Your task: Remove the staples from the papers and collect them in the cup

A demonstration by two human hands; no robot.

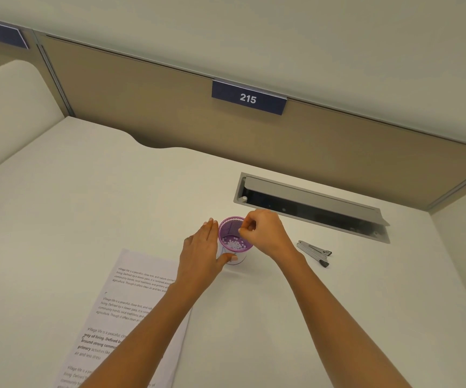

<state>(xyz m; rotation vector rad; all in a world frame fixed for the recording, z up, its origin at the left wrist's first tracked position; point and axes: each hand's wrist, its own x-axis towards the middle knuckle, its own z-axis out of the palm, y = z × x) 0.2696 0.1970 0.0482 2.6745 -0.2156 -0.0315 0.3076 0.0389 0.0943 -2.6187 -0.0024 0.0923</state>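
A purple mesh cup (230, 228) stands in the middle of the white desk. My left hand (202, 253) wraps around its left side, thumb across the front, steadying it. My right hand (264, 233) hovers over the cup's rim with thumb and forefinger pinched together; whether a staple sits between them is too small to tell. Printed papers (131, 306) lie overlapped at the lower left, partly under my left forearm. A metal staple remover (314, 252) rests on the desk to the right of the cup.
A grey cable tray (310, 207) with its lid raised is set into the desk behind the cup. A beige partition (142, 107) with label 215 closes off the back. White side panels flank the desk left and right.
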